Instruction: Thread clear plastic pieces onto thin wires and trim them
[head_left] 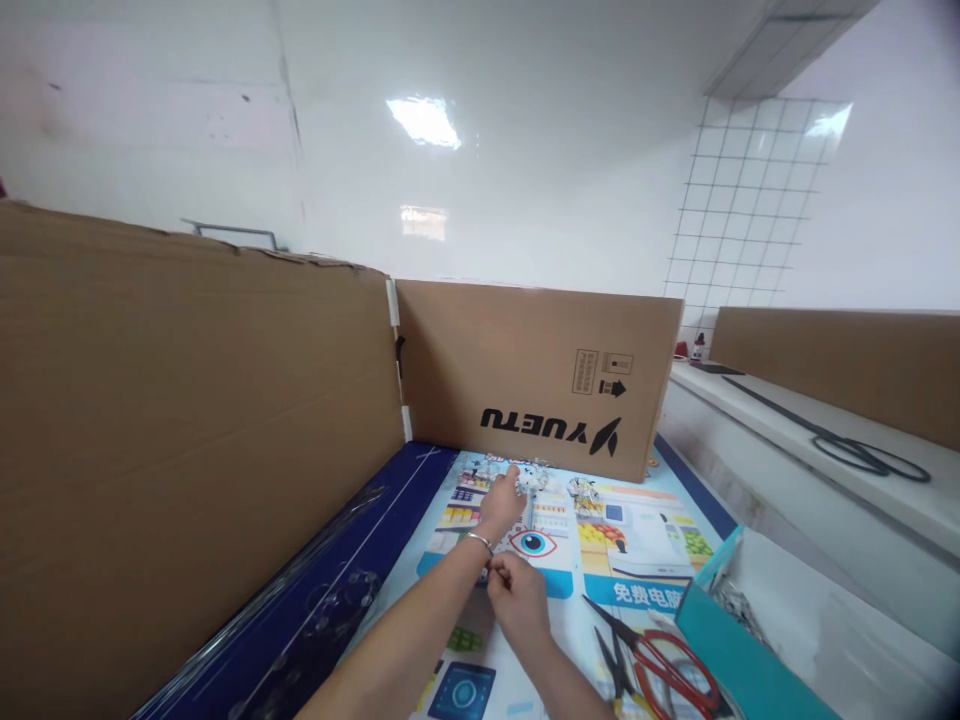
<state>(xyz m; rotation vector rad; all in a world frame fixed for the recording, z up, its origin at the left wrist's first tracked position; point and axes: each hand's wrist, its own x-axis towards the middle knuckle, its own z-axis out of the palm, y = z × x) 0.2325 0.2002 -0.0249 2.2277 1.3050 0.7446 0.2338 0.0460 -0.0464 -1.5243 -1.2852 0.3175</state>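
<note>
My left hand, with a silver bracelet at its wrist, reaches forward to a loose pile of small shiny pieces near the far cardboard. Its fingertips touch or hover at the pile's left side; most of the fingers are hidden behind the hand. Closer in, my right hand is closed in a pinch just beside the left wrist. What it pinches is too small and covered to make out. A second little cluster of shiny pieces lies to the right of the pile.
Brown cardboard walls stand at the left and the back. Red-handled scissors and dark pliers lie at the front right. Beside them sits a teal box with metallic pieces inside. A white ledge runs along the right.
</note>
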